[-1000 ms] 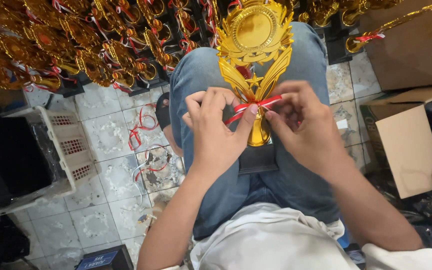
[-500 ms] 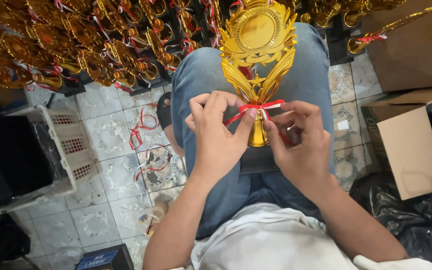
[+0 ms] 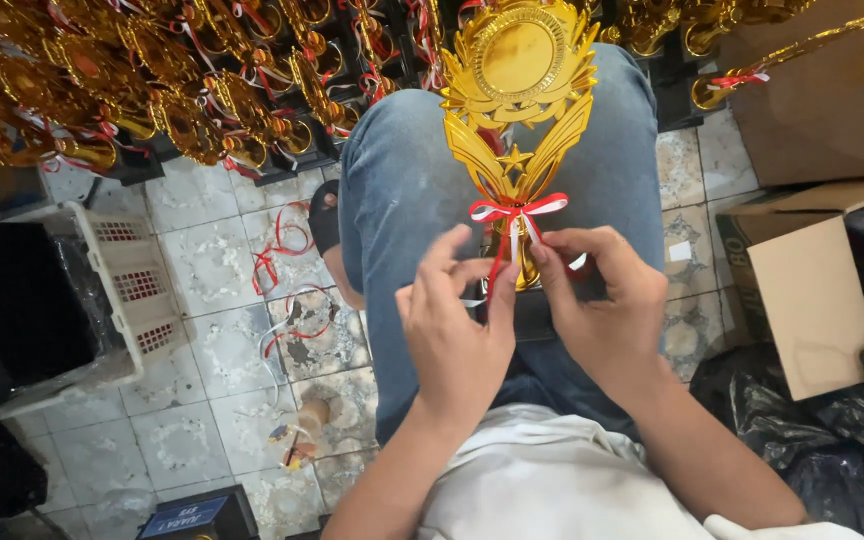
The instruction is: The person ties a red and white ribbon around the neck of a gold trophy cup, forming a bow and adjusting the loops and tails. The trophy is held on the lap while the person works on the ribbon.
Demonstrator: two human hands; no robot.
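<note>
A gold plastic trophy [image 3: 519, 95] stands upright on my lap between my jeans-clad legs. A red and white ribbon [image 3: 514, 210] is tied in a bow around its narrow stem. My left hand [image 3: 455, 330] pinches a hanging ribbon tail just below the bow. My right hand [image 3: 602, 305] pinches the other tail beside the stem. Both hands sit lower than the bow, close together. The trophy's dark base is mostly hidden behind my hands.
Many gold trophies with ribbons [image 3: 182, 90] lie piled on the floor ahead. Loose ribbon pieces [image 3: 287, 290] lie on the tiled floor. A white plastic crate [image 3: 127, 285] is at left. Open cardboard boxes [image 3: 802, 290] and black plastic bags [image 3: 832, 440] are at right.
Both hands have dropped from the knot down along the ribbon tails. The bow now shows fully on the stem. The view has shifted slightly.
</note>
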